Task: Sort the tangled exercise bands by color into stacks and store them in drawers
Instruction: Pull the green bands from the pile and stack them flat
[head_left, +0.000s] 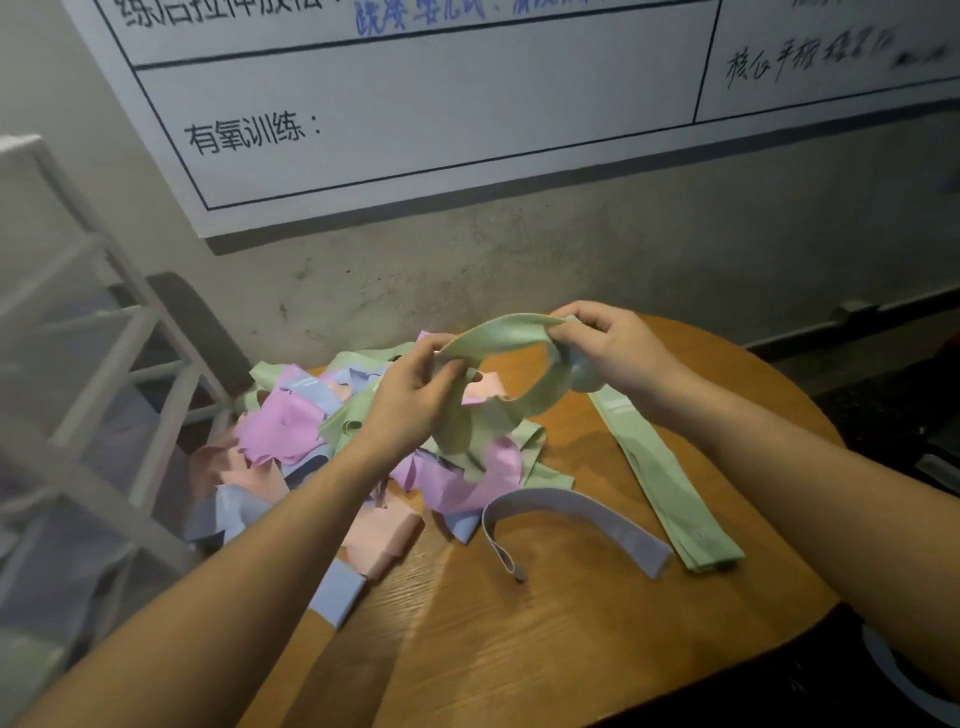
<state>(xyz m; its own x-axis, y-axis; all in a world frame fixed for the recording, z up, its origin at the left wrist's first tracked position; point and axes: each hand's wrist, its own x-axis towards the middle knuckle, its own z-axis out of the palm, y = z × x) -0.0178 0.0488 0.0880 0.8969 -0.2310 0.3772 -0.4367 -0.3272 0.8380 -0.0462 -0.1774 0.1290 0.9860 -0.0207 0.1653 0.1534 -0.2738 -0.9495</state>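
Both hands grip green band — lifted.

The bands in the pile are pale green, pink, lilac and light blue; the tabletop is orange-brown wood grain.

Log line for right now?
phase: untangling | left hand: grips green band | right hand: grips same band | pile: unsorted

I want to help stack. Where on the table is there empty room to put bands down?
Bare wood table lies near the person, below the curled blue band, and on the right past the flat green band. The left side is crowded with the tangled pile.
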